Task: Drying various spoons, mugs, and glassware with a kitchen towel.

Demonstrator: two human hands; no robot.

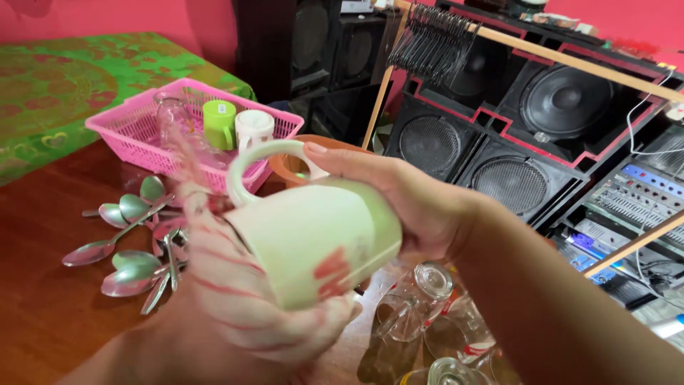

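My right hand (pixel 413 199) grips a pale green mug (pixel 320 235) by its base end, the mug lying on its side with its white handle (pixel 249 160) pointing up. My left hand (pixel 242 314) is wrapped in a white cloth with red stripes (pixel 228 278) and presses against the mug's open mouth; it is blurred by motion. Both hands hang above a dark wooden table (pixel 43 299).
Several metal spoons (pixel 132 235) lie on the table to the left. A pink basket (pixel 135 128) holds a clear glass, a green cup and a white cup. Clear glass mugs (pixel 420 306) lie below the hands. Speakers (pixel 563 100) and audio gear stand at right.
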